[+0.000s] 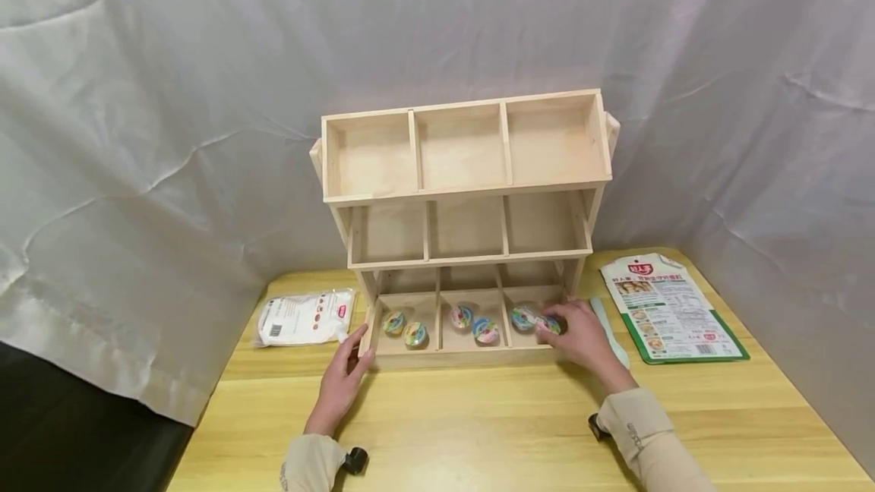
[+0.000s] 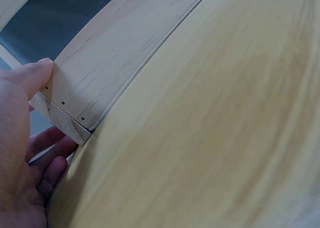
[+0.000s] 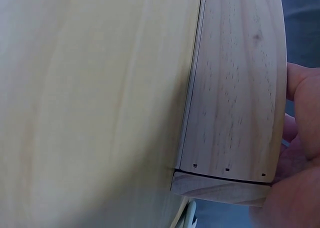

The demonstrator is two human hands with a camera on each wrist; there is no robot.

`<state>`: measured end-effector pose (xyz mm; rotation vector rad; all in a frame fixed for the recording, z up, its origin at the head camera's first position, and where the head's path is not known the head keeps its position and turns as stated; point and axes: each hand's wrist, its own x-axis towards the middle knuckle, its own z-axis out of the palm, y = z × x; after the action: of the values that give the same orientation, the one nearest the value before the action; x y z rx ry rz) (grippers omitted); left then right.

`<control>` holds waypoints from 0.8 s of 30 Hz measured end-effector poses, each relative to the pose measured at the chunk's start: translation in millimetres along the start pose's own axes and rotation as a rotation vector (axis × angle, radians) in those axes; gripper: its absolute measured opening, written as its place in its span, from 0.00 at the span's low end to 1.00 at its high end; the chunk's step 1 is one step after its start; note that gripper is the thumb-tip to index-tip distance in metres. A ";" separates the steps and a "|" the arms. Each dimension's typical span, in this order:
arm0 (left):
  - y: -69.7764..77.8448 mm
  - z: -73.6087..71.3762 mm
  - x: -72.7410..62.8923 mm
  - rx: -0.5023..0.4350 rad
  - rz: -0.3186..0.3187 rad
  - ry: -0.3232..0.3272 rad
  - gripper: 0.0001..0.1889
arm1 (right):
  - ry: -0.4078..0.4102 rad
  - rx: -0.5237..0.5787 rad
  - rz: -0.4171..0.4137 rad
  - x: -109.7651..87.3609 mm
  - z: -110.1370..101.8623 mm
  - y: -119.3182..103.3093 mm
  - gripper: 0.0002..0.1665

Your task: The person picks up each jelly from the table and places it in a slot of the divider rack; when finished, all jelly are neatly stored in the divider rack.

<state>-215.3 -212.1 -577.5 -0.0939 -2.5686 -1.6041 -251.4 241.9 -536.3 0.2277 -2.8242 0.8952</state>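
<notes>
A three-tier wooden rack (image 1: 465,359) stands on the table, each tier split into three compartments. In its lowest tier lie small jelly cups with printed lids, two per compartment: yellowish cups (image 1: 415,334) at left, pink-and-blue cups (image 1: 486,330) in the middle. The right compartment has a blue-lidded cup (image 1: 522,318) and a pink-lidded cup (image 1: 549,324). My right hand (image 1: 586,336) reaches over the front board and pinches the pink-lidded cup; that board hides its fingertips in the right wrist view. My left hand (image 1: 342,378) grips the rack's lower left front corner (image 2: 62,115), thumb in front, fingers beside it.
A white packet (image 1: 307,317) in clear wrapping lies left of the rack. To the right are a slim pale green utensil (image 1: 611,332), partly behind the right hand, and a large white-and-green food pouch (image 1: 673,310). Grey cloth (image 1: 205,97) hangs around the table.
</notes>
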 end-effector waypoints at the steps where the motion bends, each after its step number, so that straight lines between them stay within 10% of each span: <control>1: 0.0 0.3 -0.4 0.002 -0.003 0.002 0.29 | 0.000 0.000 0.000 -0.7 0.2 -0.1 0.25; 24: -7.9 1.9 0.8 0.028 -0.001 0.006 0.30 | 0.043 -0.017 -0.040 -3.2 1.2 -0.1 0.24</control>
<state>-217.1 -213.8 -585.3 -0.0850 -2.5867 -1.5655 -248.4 241.5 -537.9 0.2582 -2.7764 0.8569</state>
